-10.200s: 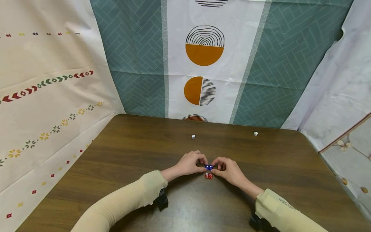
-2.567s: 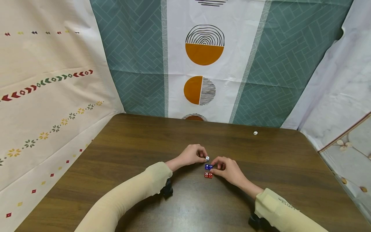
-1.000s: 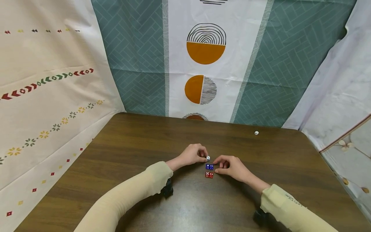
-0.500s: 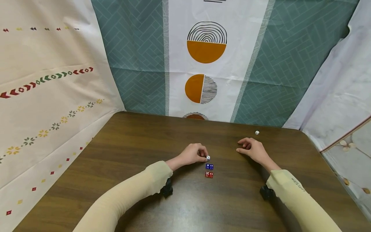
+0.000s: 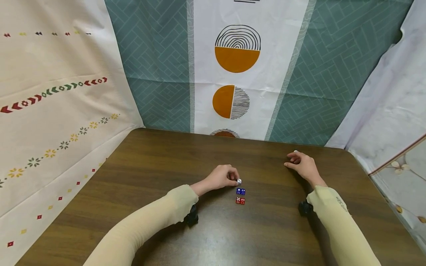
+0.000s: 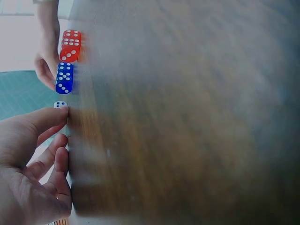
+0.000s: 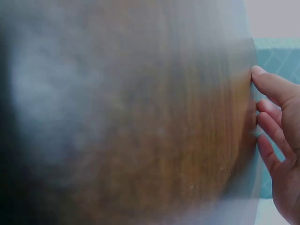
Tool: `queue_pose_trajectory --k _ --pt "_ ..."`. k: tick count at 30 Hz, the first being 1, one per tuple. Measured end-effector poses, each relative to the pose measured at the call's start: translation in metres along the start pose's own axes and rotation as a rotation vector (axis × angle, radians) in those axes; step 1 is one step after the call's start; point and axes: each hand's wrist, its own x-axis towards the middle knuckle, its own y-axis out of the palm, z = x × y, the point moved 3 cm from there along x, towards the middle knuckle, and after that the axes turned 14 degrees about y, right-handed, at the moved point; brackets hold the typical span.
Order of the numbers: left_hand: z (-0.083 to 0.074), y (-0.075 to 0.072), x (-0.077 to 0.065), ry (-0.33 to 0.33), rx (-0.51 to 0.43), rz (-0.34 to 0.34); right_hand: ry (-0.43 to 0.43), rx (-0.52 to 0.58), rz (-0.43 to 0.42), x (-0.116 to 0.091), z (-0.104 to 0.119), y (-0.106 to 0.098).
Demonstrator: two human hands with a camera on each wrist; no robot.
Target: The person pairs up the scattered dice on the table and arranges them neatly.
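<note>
My left hand [image 5: 221, 177] pinches a white die [image 5: 239, 181] between thumb and fingers, low at the table. Just nearer than that die lies a side-by-side pair of blue dice [image 5: 240, 191]. A pair of red dice [image 5: 240, 200] sits nearer still, in line with the blue ones. The left wrist view shows the red dice [image 6: 70, 46], blue dice [image 6: 64, 78] and white die [image 6: 60, 104] in one row. At the back right, my right hand [image 5: 304, 165] has loosely bent fingers and holds nothing. Its fingers partly hide a second white die [image 5: 295, 151] behind them.
The brown wooden table [image 5: 166, 159] ends at a patterned curtain [image 5: 159, 74] behind. Pale cloths hang at the left [image 5: 66, 111] and right [image 5: 392, 103]. A black wrist camera [image 5: 191, 216] is under my left sleeve, another [image 5: 305, 208] under my right.
My right hand has left the blue dice and moved right and back to the far white die. Earlier, my left hand brought its white die from the back to behind the blue pair.
</note>
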Motion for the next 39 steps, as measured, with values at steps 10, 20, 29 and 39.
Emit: queue_pose_trajectory --k 10,20,29,39 --pt "-0.001 -0.001 0.0 0.013 0.014 -0.01 0.05 -0.028 0.035 0.013 -0.009 -0.009" --pt "-0.003 0.0 0.0 0.007 0.006 -0.002 0.089 -0.032 0.075 0.017 -0.016 -0.011" --pt "-0.002 -0.002 -0.001 -0.014 -0.016 -0.005 0.097 -0.068 0.106 0.019 -0.015 -0.009" --pt "-0.002 0.0 -0.002 -0.014 -0.015 -0.008 0.092 -0.048 0.105 0.012 -0.011 -0.006"
